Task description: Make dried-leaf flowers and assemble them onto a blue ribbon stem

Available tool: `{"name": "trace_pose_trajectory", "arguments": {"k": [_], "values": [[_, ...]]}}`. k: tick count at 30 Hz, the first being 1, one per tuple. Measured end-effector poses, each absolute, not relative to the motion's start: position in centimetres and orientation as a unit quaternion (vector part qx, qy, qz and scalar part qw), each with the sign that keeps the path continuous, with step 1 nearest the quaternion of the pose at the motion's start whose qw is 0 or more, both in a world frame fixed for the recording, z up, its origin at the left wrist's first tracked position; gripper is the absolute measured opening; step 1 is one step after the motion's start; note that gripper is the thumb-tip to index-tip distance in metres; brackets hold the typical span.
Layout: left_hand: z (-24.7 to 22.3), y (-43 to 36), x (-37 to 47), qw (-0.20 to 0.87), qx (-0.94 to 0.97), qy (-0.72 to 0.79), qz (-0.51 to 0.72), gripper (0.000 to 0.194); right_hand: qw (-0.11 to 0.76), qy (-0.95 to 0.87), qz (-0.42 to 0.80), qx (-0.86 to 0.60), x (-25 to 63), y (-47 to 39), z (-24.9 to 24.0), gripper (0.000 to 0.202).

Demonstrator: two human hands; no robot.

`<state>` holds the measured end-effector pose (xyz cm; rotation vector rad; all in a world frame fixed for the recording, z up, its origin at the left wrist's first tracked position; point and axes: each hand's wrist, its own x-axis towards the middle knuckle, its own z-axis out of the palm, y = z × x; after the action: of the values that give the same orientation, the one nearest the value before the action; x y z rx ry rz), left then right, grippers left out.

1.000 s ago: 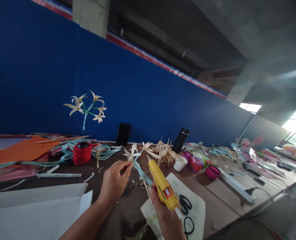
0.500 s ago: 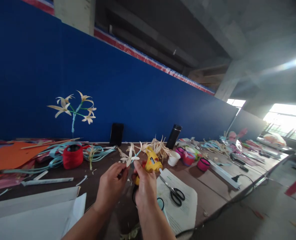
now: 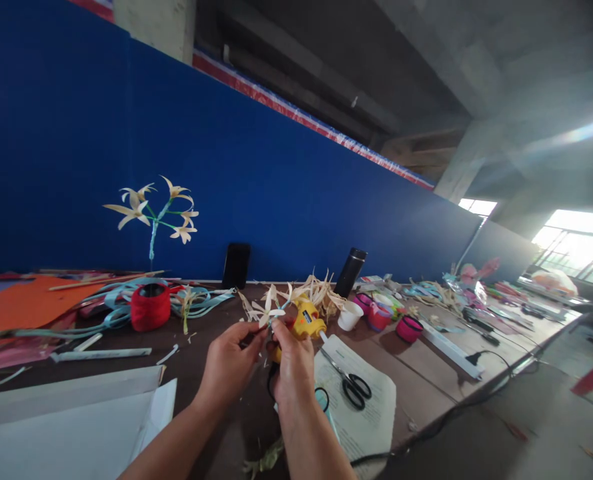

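Both of my hands meet at a cream artificial flower (image 3: pixel 267 311) with long, narrow petals. My left hand (image 3: pixel 230 365) is closed, its thumb and forefinger pinching at the flower's base. My right hand (image 3: pixel 296 367) is closed too, with the thumb pressed on the stem just below the petals; the fingers' undersides are hidden. Just beyond the right hand lies a yellow hot glue gun (image 3: pixel 308 319), its handle partly covered by that hand. Black-handled scissors (image 3: pixel 355 388) rest on a printed sheet (image 3: pixel 371 427) to the right.
A finished-looking flower spray (image 3: pixel 155 233) stands behind a red tape roll (image 3: pixel 149 308) at left. A white box (image 3: pixel 71 427) lies front left. Dried petals (image 3: pixel 321 293), a white cup (image 3: pixel 349 316), a black flask (image 3: pixel 351 272) and a power strip (image 3: pixel 451 350) are beyond the hands.
My left hand has shifted right, its fingertips now close against the right thumb at the flower's base. The camera view has moved slightly; the glue gun and scissors lie as before.
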<state>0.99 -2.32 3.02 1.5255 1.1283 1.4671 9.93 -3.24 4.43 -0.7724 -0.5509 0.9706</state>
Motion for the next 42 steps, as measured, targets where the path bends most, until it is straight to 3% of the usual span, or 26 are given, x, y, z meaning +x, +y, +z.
{"name": "trace_pose_trajectory", "arguments": {"k": [4,9,20,28,35,42], "values": [[3.2,-2.1,1.2,0.503,0.507,0.415,0.563,0.032,0.775,-0.248,0.455,-0.361,9.9,-3.3,4.6,0.017],[3.3,-2.1,1.4,0.553,0.469,0.382,0.573,0.032,0.777,-0.236,0.461,-0.358,10.0,-3.2,4.3,0.021],[3.8,-2.3,0.9,0.484,0.49,0.439,0.577,0.031,0.774,-0.271,0.409,-0.401,11.5,-5.8,3.1,0.028],[4.3,-2.5,0.8,0.452,0.501,0.453,0.583,0.026,0.555,-0.501,0.373,-0.55,13.6,-11.3,3.8,0.037],[3.5,-1.9,0.8,0.466,0.494,0.433,0.593,0.03,0.507,-0.544,0.318,-0.588,13.5,-11.6,4.0,0.043],[4.1,-2.3,0.7,0.449,0.502,0.455,0.583,0.027,0.512,-0.55,0.302,-0.587,13.6,-11.5,4.3,0.043]]}}
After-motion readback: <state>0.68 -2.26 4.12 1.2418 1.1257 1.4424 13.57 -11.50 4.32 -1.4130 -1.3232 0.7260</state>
